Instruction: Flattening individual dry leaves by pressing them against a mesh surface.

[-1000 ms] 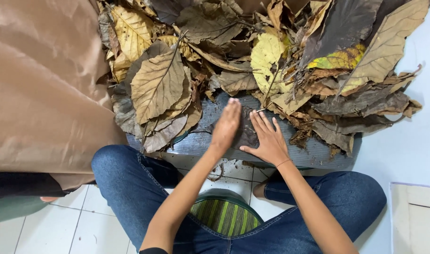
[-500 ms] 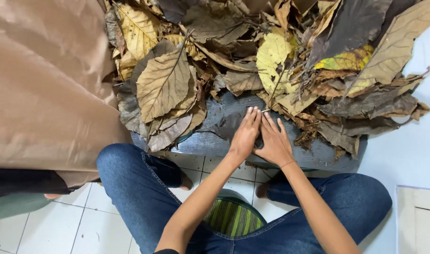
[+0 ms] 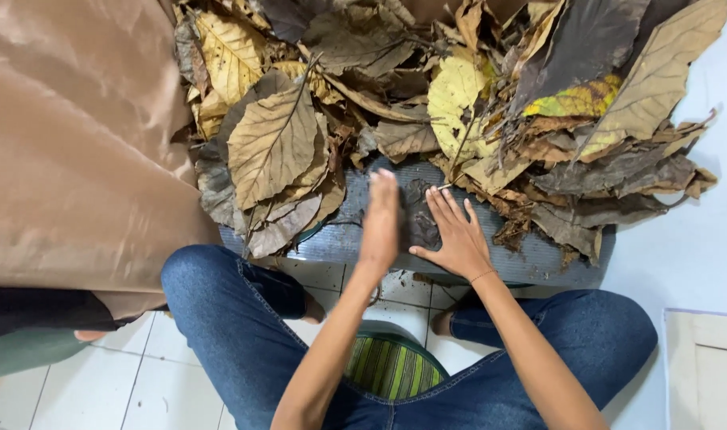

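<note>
A dark, wet-looking leaf (image 3: 415,215) lies flat on a grey ribbed mat (image 3: 530,259) in front of my knees. My right hand (image 3: 457,236) rests on it with fingers spread, pressing it down. My left hand (image 3: 381,223) is blurred, fingers straight and together, touching the leaf's left edge. Neither hand grips anything. Behind the hands a big heap of dry leaves (image 3: 451,103), brown, yellow and dark, covers most of the mat.
A large sheet of brown paper (image 3: 69,143) hangs at the left, partly over a dark and green object (image 3: 21,350). A green striped stool (image 3: 391,366) shows between my jeans-clad legs on white floor tiles. A pale board (image 3: 705,366) lies at the lower right.
Both hands slid a little over the dark leaf. My left hand has moved left, away from the right hand, and is blurred; the right hand now lies spread on the leaf.
</note>
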